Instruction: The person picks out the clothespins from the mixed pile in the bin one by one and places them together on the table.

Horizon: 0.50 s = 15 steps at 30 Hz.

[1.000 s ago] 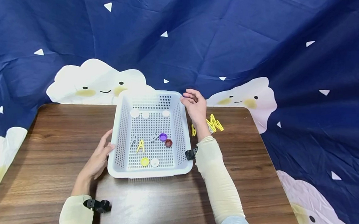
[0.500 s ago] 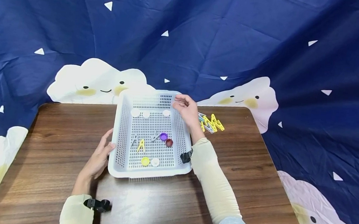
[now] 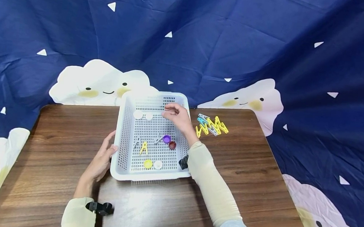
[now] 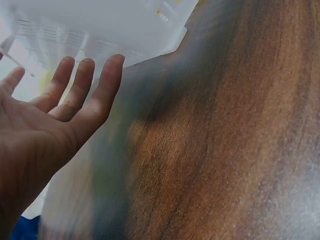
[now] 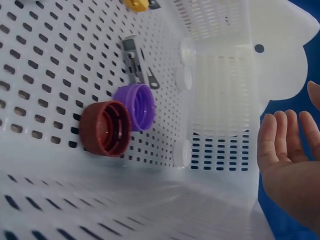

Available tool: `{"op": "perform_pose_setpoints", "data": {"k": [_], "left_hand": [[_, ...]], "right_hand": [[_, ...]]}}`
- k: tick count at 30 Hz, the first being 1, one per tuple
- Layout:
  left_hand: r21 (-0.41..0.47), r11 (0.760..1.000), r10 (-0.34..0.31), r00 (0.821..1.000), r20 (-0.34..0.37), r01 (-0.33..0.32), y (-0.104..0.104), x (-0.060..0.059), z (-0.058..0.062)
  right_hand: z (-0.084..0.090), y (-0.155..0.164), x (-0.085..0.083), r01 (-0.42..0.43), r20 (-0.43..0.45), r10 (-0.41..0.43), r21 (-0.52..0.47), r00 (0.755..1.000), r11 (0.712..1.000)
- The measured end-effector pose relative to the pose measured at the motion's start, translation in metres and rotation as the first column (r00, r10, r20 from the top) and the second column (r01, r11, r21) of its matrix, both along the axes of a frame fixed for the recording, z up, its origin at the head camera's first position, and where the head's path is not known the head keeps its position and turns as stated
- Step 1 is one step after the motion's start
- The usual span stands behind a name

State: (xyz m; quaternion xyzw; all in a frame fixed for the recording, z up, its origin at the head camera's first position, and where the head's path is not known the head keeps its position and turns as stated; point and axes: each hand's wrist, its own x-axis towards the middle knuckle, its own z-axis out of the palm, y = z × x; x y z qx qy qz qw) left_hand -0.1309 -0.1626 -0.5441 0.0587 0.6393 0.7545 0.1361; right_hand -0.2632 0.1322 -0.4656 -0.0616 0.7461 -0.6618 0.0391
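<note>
A white perforated basket (image 3: 119,147) stands on the brown table. My left hand (image 3: 103,157) lies open against its left wall, fingers (image 4: 85,80) straight by the rim. My right hand (image 3: 173,113) hovers inside the basket at the far right with loosely curled fingers (image 5: 280,145) and holds nothing. It is over a white cap (image 5: 182,152) by the wall, which the head view hides. On the basket floor lie a purple cap (image 3: 166,139), a dark red cap (image 3: 172,145), a yellow cap (image 3: 147,164), a yellow clothespin (image 3: 143,147) and grey clothespins (image 3: 158,138).
Two more white caps (image 3: 137,115) sit at the basket's far end and one (image 3: 157,164) near the front. A pile of yellow, teal and grey clothespins (image 3: 212,126) lies on the table right of the basket. A blue cloth hangs behind.
My right hand has moved from the basket's far right rim leftward and down into the basket, uncovering the clothespin pile. The left hand has stayed against the left wall.
</note>
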Motion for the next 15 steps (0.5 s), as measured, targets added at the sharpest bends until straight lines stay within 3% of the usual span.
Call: {"op": "perform_pose_setpoints", "data": {"k": [7,15], "left_hand": [[0.000,1.000,-0.008,1.000,-0.004,0.008,-0.0005,-0.0004,-0.0006],[0.001,1.000,-0.013,1.000,-0.008,0.013,-0.0017,-0.0007,-0.0010]], "right_hand": [[-0.0066,-0.0045,0.0002,-0.041,0.022,0.040,0.071,0.999,0.997],[-0.0111,-0.0084,0.0015,-0.157,0.023,0.156,0.160,0.988,0.975]]}}
